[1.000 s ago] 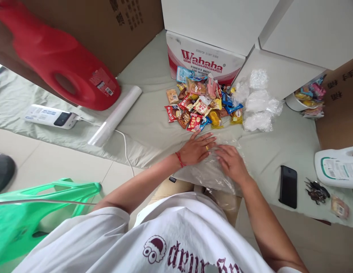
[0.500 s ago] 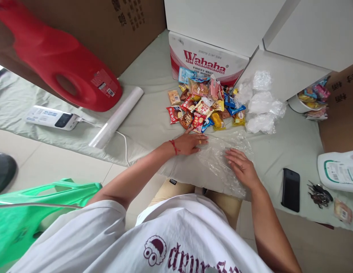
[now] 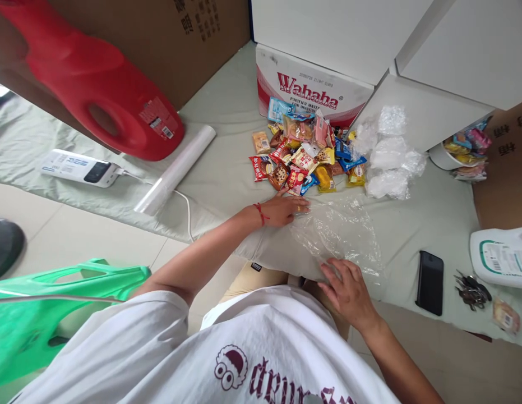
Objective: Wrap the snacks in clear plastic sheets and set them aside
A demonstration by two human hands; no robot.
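Observation:
A crinkled sheet of clear plastic film [image 3: 349, 230] lies spread on the pale green cloth in front of me. On its left edge rests my left hand [image 3: 283, 209], palm down with the fingers stretched out, a red cord around the wrist. My right hand [image 3: 347, 289] is at the film's near edge by the front of the cloth, fingers apart and holding nothing; whether it touches the film I cannot tell. Just beyond the left hand is a heap of wrapped snacks [image 3: 303, 160]. Right of the heap sit several bundles wrapped in clear film [image 3: 387, 152].
A roll of clear film [image 3: 176, 171], a white power bank [image 3: 79, 168] with a cable and a red jug [image 3: 113, 95] are at left. A Wahaba-like printed carton [image 3: 311, 84] stands behind. At right are a phone [image 3: 430, 282], keys [image 3: 473, 290], a white bottle [image 3: 502, 255] and a snack-filled bowl [image 3: 443, 157].
My right hand has moved back toward my body, from over the film to its near edge. The left hand stays in place on the film. The view has shifted slightly.

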